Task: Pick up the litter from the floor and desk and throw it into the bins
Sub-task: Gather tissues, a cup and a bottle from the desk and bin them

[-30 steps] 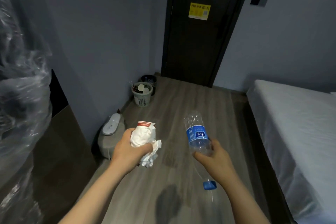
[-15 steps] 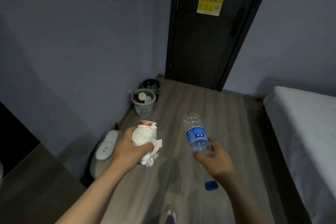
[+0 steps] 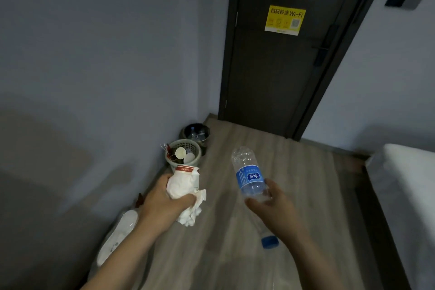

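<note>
"Head view, nearest first: what were we holding?"

"Our left hand (image 3: 162,205) was curled tight round a crushed paper cup (image 3: 183,179) and wadded tissue (image 3: 190,212). Our right hand (image 3: 270,205) gripped a clear water bottle (image 3: 249,176) toward its neck, blue cap (image 3: 269,241) nearest us, base pointing ahead and slightly left."

"And the bins?"

"Beyond the left hand, against the wall: the green basket (image 3: 186,141) first, the black bin (image 3: 184,133) right behind it, whether touching we couldn't tell. We judged the left hand nearer, with the bottle's long axis aimed roughly that way."
</note>
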